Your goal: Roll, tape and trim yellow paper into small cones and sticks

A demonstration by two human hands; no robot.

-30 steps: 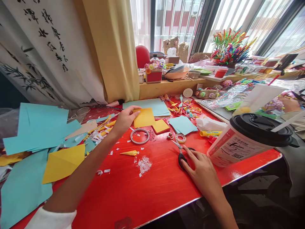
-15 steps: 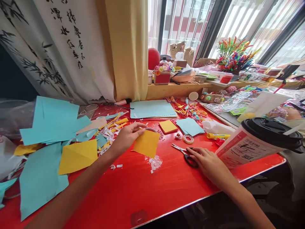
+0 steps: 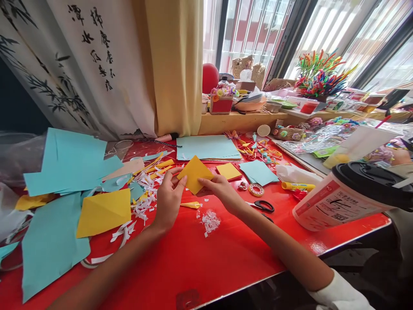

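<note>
A square of yellow paper (image 3: pixel 195 173) is held up above the table, one corner pointing up. My left hand (image 3: pixel 168 196) pinches its left corner between thumb and fingers. On the opposite corner, my right hand (image 3: pixel 222 191) is closed with the thumb on top. Below the paper lie a small folded yellow paper piece (image 3: pixel 191 205) and a heap of white paper scraps (image 3: pixel 211 221). Black-handled scissors (image 3: pixel 265 206) rest to the right, their blades partly hidden by my right forearm.
A large lidded cup (image 3: pixel 342 202) stands at the right edge of the red table (image 3: pixel 155 275). Yellow squares (image 3: pixel 229 171), blue squares (image 3: pixel 259 172), a tape roll (image 3: pixel 256 190) and a glue stick (image 3: pixel 298 186) lie nearby. Blue sheets (image 3: pixel 54 241) cover the left side.
My right hand has let go of the scissors and moved left onto the yellow paper. The paper has turned corner-up, and the small folded yellow piece beneath now shows.
</note>
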